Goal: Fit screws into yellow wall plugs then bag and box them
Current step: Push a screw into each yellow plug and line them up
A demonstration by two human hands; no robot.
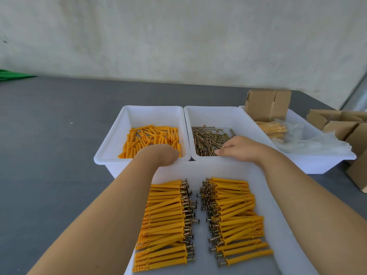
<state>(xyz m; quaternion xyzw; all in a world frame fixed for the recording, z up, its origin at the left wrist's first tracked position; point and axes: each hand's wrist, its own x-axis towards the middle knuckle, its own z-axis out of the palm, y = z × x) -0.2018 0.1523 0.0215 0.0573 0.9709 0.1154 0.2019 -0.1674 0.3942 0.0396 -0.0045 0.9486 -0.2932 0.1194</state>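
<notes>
Plugs (151,140) and screws (208,141) sit in side-by-side tubs so my left hand (158,155), fingers hidden, and loosely spread right hand (236,148) reach both together above finished rows (202,221).

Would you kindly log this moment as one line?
left hand: reaching into plug bin | right hand: over screws | assembled plugs: in front tray

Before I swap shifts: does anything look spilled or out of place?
Nothing stands out. The plugs and screws sit in their own bins, and the assembled pieces lie in two neat rows in the near tray.
</notes>
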